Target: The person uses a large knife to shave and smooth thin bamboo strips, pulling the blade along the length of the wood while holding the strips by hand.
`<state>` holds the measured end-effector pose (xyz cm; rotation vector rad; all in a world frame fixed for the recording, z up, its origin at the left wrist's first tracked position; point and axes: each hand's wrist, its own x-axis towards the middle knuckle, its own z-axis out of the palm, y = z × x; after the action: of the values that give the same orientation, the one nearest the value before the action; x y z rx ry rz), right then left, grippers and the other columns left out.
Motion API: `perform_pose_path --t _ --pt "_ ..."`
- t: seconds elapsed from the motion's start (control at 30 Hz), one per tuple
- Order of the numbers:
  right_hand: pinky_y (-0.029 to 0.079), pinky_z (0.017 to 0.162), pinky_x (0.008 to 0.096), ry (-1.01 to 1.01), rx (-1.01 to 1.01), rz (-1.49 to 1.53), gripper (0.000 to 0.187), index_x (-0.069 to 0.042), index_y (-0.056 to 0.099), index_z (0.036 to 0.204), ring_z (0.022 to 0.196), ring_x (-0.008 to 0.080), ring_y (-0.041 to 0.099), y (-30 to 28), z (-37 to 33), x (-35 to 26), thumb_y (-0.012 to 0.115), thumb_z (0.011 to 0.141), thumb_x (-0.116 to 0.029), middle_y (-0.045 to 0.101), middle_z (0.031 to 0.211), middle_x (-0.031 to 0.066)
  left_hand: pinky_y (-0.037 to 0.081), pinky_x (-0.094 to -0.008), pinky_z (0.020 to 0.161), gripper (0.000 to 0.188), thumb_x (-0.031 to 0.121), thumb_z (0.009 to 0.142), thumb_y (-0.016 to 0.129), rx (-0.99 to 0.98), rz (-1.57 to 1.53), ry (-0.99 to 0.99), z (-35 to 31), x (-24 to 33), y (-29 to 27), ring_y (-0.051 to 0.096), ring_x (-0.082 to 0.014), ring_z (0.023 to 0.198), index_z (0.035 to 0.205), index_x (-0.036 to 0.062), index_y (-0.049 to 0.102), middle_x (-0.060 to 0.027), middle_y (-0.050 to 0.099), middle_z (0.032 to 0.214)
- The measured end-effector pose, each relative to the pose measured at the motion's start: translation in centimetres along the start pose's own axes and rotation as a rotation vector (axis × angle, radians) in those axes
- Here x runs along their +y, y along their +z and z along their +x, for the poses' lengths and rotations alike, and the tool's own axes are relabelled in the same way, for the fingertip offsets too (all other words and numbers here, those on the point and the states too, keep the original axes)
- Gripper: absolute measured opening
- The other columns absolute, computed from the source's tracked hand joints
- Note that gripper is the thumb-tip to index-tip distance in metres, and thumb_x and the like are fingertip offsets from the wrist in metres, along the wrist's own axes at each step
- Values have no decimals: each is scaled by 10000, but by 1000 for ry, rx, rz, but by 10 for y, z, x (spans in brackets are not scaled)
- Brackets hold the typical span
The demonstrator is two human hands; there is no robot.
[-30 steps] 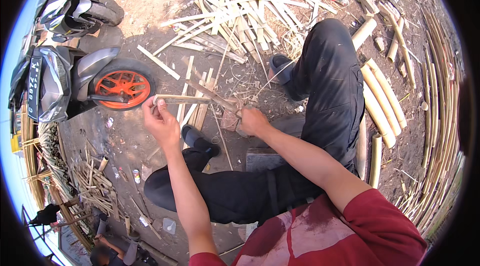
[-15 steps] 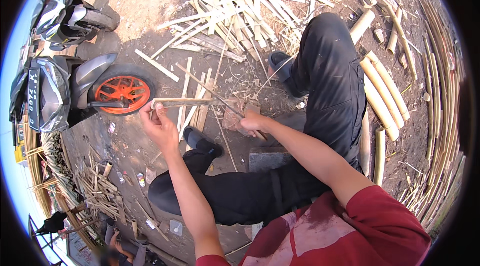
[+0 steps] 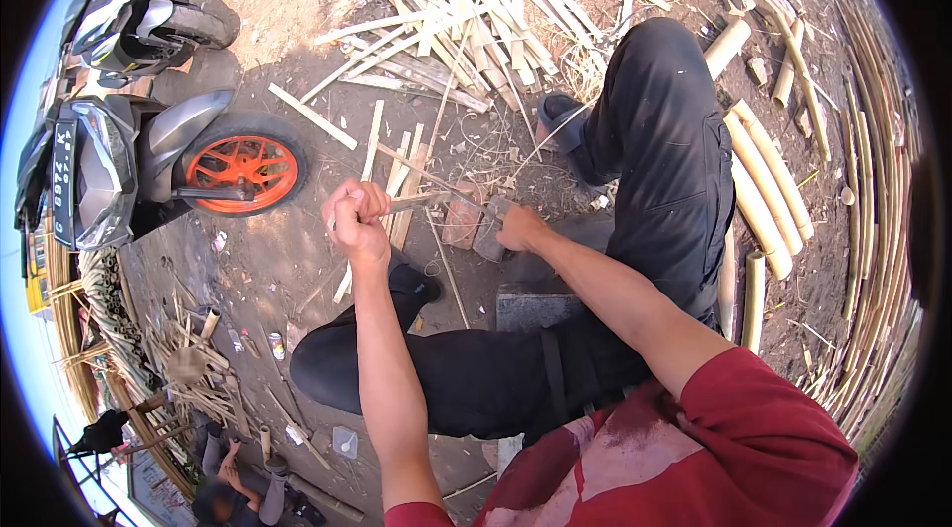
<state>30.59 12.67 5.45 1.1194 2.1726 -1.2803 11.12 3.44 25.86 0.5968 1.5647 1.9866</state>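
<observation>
Over the ground between my feet, my left hand point(image 3: 357, 215) is closed in a fist around a narrow bamboo strip point(image 3: 416, 200) that sticks out to the right. My right hand point(image 3: 523, 229) has its fingers curled at the right edge of a grey, blocky piece point(image 3: 490, 233). What its fingers grip is hard to make out. A long thin stick point(image 3: 428, 173) slants from the upper left down to that grey piece. Beside it on the ground lies a flat reddish piece point(image 3: 462, 221).
Split bamboo strips point(image 3: 476, 1) lie heaped ahead. Cut bamboo poles point(image 3: 769, 180) and long thin lengths point(image 3: 873, 190) lie at right. Left stand motorbikes, one with an orange wheel point(image 3: 243, 175). A grey block point(image 3: 535, 311) is by my legs. Another person point(image 3: 238, 487) sits lower left.
My left hand has moved right and turned from a fingertip pinch into a fist, with less strip showing. My right hand has shifted slightly right; the grey piece beside it now shows its broad face.
</observation>
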Motion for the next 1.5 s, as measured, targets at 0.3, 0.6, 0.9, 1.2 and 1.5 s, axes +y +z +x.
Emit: perform_pose_path --t 0.3,0.6,0.9,1.2,1.5 --pt "594 823 492 231 -456 431 282 27 734 1007 959 408 732 -11 11 -15 699 851 -205 724 1033 287 306 -328 503 294 170 854 469 145 -56 26 10 2 -8 255 -139 482 615 111 309 -15 268 519" --pt "598 703 450 110 -13 -67 267 25 732 986 808 338 743 -15 1 24 660 876 -208 744 890 207 323 -339 517 289 163 872 447 194 0 20 5 4 5 257 -138 492 626 113 304 -16 276 524" --pt "470 419 400 89 -209 325 457 39 617 670 422 223 587 -21 0 -45 710 914 -336 579 516 114 412 -286 871 279 249 960 477 -96 820 -122 33 54 -32 575 -184 887 881 13 604 -69 614 839" --pt "441 455 374 -115 -187 528 404 -7 607 719 435 174 566 -90 -72 -119 687 966 -316 572 544 69 577 -301 745 166 139 945 710 -1 794 -63 2 70 -32 621 -122 892 980 9 613 -44 632 968" --pt "449 543 390 -286 -55 426 525 -1 626 839 546 191 575 -113 -112 -115 586 1010 -495 566 602 95 587 -274 764 229 44 873 799 -145 701 65 -17 64 -30 713 -161 867 1084 -12 729 -103 733 1006"
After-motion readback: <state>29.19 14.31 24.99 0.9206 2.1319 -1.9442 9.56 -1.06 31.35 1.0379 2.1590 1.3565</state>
